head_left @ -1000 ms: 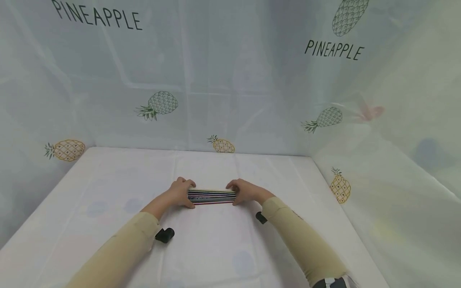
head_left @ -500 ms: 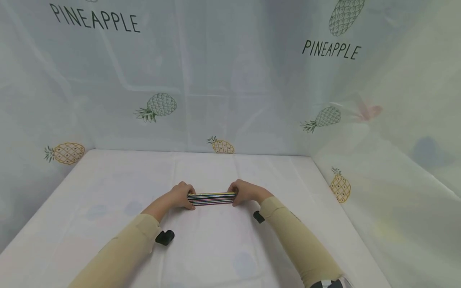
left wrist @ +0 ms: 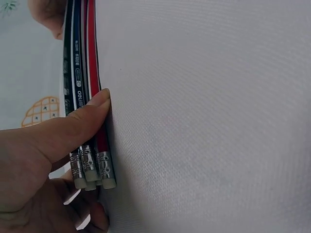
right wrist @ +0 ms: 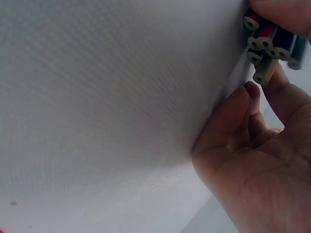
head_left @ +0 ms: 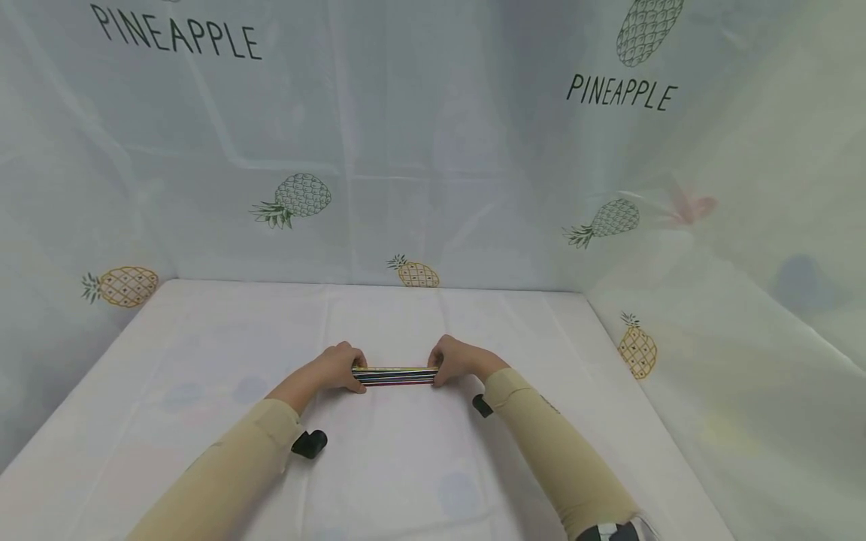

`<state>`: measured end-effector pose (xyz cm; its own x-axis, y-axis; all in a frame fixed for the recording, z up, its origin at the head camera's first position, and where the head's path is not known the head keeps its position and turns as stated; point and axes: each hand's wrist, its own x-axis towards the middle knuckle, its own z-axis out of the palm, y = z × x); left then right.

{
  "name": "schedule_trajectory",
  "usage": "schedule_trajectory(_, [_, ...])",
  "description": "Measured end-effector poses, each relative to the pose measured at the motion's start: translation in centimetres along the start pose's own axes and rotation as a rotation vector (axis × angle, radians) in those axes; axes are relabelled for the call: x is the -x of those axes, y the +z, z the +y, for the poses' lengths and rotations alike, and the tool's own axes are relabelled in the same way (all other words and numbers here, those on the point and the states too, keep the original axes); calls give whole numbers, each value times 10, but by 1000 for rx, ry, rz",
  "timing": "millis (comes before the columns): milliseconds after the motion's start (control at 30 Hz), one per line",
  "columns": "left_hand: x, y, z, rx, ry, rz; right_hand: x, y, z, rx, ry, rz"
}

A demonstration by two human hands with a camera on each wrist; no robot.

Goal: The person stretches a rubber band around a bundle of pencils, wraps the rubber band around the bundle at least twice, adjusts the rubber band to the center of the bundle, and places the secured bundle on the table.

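A bundle of pencils (head_left: 394, 377) lies crosswise between my two hands, low over the table. My left hand (head_left: 338, 367) grips its left end, where the left wrist view shows silver ferrules and white erasers (left wrist: 108, 183) sticking out past the thumb. Red and dark barrels (left wrist: 91, 48) run side by side there, one with printed lettering. At the other end my right hand (head_left: 460, 358) pinches the bundle between thumb and fingers. Flat, unsharpened pencil ends (right wrist: 261, 43) face the right wrist camera, set unevenly. The palms hide part of both ends.
A white cloth covers the table (head_left: 392, 466). Behind it and to the right hangs a pale sheet (head_left: 433, 135) printed with pineapples. A small black wrist camera (head_left: 309, 444) sits under the left sleeve, another (head_left: 482, 406) under the right.
The bundle has become thinner and its top edge lower, its pencils packed closer together. My right hand has shifted slightly left along it; both hands keep their hold.
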<state>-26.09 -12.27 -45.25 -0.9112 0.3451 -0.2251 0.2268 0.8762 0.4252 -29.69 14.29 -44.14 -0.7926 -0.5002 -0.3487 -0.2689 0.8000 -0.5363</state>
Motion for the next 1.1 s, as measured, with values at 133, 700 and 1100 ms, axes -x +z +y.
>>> schedule_trajectory(133, [1,-1,2,-11,-5,-4,1,1,0,11,23,12])
schedule_trajectory(700, [12,-2,13,-18,-42,-78,16,12,-1,8,50,62])
schedule_trajectory(1100, [24,-10,9,72,-2,-89,33,14,-8,-18,-37,55])
